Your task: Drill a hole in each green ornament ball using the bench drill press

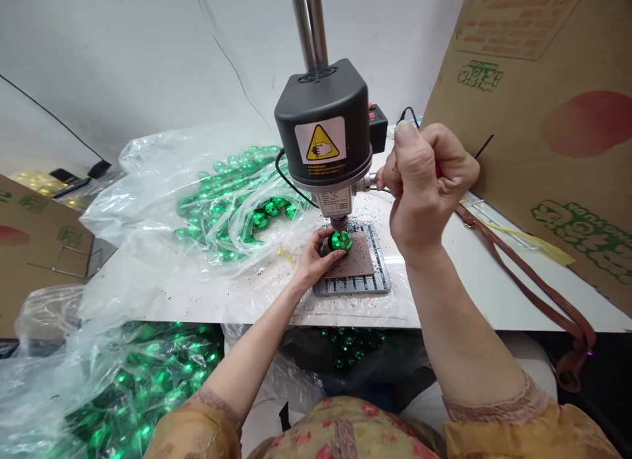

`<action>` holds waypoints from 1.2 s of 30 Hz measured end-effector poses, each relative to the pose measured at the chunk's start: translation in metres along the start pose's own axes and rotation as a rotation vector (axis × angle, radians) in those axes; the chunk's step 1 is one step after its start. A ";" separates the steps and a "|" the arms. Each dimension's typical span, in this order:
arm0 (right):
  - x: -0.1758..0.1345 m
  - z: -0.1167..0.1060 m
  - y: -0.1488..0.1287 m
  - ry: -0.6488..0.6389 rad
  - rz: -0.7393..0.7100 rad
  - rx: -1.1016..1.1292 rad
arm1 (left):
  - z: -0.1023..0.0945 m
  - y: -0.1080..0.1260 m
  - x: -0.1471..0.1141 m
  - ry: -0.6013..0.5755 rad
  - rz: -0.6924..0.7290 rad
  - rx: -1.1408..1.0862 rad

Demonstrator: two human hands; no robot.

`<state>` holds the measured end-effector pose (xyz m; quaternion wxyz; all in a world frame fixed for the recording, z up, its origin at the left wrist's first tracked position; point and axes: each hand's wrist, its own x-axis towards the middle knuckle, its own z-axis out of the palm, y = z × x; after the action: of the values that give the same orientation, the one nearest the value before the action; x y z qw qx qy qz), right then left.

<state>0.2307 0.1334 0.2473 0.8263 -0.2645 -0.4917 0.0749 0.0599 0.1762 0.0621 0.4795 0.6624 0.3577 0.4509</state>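
A shiny green mirror ball [342, 242] sits under the chuck of a small black drill press [323, 126]. My left hand [318, 258] grips the ball from its left side, thumb in front, fingers behind. Beneath it lies a brown board [363, 255] on the press's slotted metal base [378, 284], strewn with dark shavings. My right hand [424, 182] is raised beside the press's right side, fingers curled closed around its feed handle [437, 170], which is mostly hidden by the hand. The drill bit's tip is hard to make out at the top of the ball.
Clear plastic bags [148, 176] of green balls spread over the table's left side, and another bag [148, 386] lies below the edge. Cardboard boxes stand at the right [548, 116] and left [39, 248]. A brown strap [528, 281] hangs over the right edge. More green balls [350, 347] show underneath.
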 end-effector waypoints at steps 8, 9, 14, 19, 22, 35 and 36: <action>-0.001 -0.001 0.000 0.012 0.015 -0.024 | 0.003 0.009 -0.011 -0.054 0.045 0.067; -0.001 -0.001 0.000 0.012 0.011 -0.021 | 0.005 0.010 -0.012 -0.046 0.032 0.070; -0.001 -0.001 0.000 0.013 -0.002 -0.048 | 0.013 0.013 -0.013 0.001 0.013 0.029; 0.000 -0.001 -0.001 0.009 -0.003 -0.051 | 0.016 0.014 -0.013 -0.016 -0.010 -0.018; -0.002 -0.003 0.001 0.011 0.003 -0.069 | 0.015 0.014 -0.014 -0.029 -0.022 -0.022; -0.024 -0.006 0.009 0.044 -0.150 0.106 | 0.016 0.012 -0.015 -0.027 0.012 -0.032; -0.025 -0.006 0.010 0.044 -0.159 0.108 | 0.016 0.012 -0.015 -0.029 0.015 -0.029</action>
<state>0.2246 0.1302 0.2209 0.8533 -0.1811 -0.4881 0.0297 0.0705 0.1541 0.0676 0.4909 0.6645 0.3393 0.4498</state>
